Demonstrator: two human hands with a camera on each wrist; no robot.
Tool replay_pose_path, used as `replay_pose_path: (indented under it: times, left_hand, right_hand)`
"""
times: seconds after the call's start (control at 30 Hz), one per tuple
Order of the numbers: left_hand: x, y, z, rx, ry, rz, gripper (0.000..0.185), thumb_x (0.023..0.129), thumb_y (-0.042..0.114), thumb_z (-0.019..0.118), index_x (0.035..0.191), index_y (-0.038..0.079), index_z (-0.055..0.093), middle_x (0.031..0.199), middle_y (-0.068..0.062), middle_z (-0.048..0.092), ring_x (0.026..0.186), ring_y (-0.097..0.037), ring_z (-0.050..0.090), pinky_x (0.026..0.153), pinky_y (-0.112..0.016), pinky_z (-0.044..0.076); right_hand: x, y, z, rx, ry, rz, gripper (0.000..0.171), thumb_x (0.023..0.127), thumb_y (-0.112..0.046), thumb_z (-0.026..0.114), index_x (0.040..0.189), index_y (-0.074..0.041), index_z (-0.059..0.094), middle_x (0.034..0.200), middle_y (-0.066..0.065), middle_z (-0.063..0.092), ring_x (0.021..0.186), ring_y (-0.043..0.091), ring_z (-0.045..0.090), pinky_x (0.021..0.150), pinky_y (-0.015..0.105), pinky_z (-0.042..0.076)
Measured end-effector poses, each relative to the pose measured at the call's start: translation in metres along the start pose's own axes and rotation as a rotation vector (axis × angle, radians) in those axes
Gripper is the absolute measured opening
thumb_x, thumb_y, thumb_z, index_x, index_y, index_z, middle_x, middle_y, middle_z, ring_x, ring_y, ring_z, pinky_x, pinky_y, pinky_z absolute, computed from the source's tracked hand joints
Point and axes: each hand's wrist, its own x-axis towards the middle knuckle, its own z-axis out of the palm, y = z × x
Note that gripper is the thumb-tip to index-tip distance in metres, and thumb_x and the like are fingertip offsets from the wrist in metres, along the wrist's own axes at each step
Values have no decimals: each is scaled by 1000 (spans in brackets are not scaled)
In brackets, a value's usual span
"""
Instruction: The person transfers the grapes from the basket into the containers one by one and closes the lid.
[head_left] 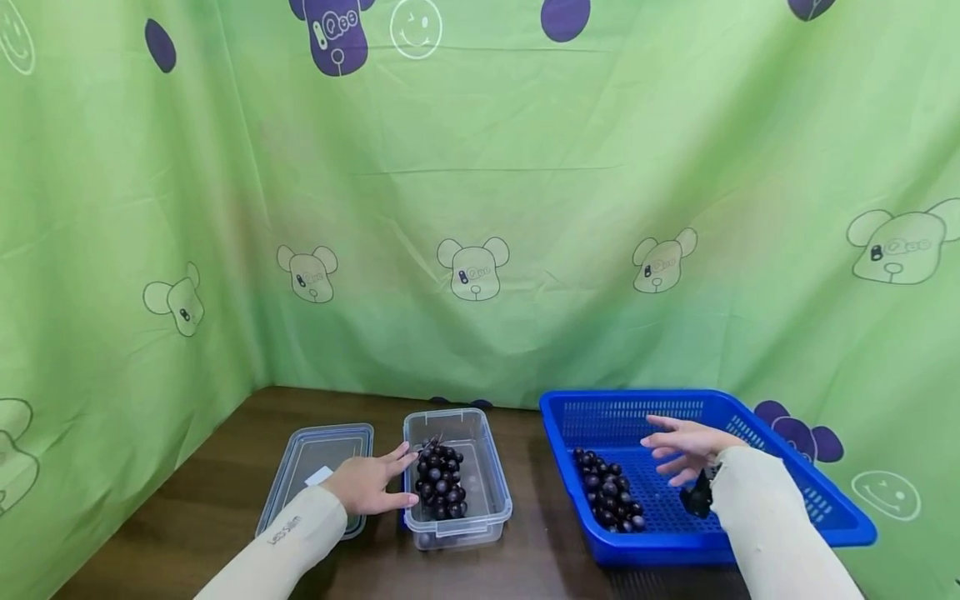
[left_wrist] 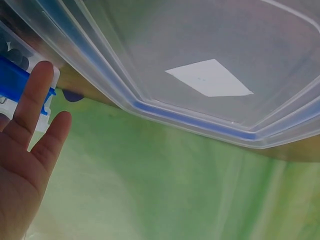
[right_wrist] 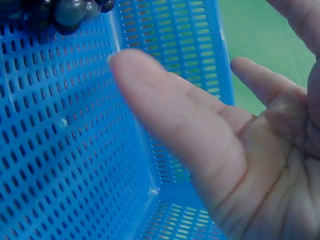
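Observation:
A bunch of dark grapes lies in a clear plastic box at the middle of the table. My left hand reaches to the box's left rim with fingers spread and extended; whether the fingertips touch the rim or the grapes, I cannot tell. In the left wrist view, two fingers stand beside a blue clip on the box. Over the blue basket hovers my right hand, fingers apart and holding nothing. More dark grapes lie along the basket's left side.
Left of the box lies a clear lid with a blue seal and a white label, partly under my left forearm. A green printed curtain closes off the table's back and sides. Brown tabletop separates box and basket.

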Motion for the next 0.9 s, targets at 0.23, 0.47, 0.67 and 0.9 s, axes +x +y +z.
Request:
replay_pose_path:
  times: [0.23,0.47,0.67,0.9]
  left_hand:
    - [1,0,1,-22,-11,-11,75,90,60,48,144,9,43,149,-14,39,41,-5,25,40,-23,23]
    - [-2,-1,1,-28,-2,-19,74,90,59,49,144,8,44,148,-15,39,42,-5,25,40,-23,23]
    - [-1,-1,0,-21,0,-21,73,90,58,50,144,8,44,148,-14,40,42,-5,27,40,-23,25]
    - [0,-1,-1,-11,-2,-13,74,90,59,49,144,8,44,148,-14,40,42,-5,25,40,-23,24]
  right_hand:
    - [11,6,10,-90,19,57,78,92,-21,60,146,12,15,132,43,38,111,54,51,87,57,48]
    - [24,9,27,-60,28,73,77,89,-19,61,145,12,17,123,37,50,105,48,57,91,59,44]
    - [25,7,34,-78,33,88,78,88,-20,62,144,14,19,123,35,52,104,47,58,92,61,41]
    - [33,5,40,-140,6,100,77,88,-20,64,141,17,23,129,36,48,111,46,54,92,59,43]
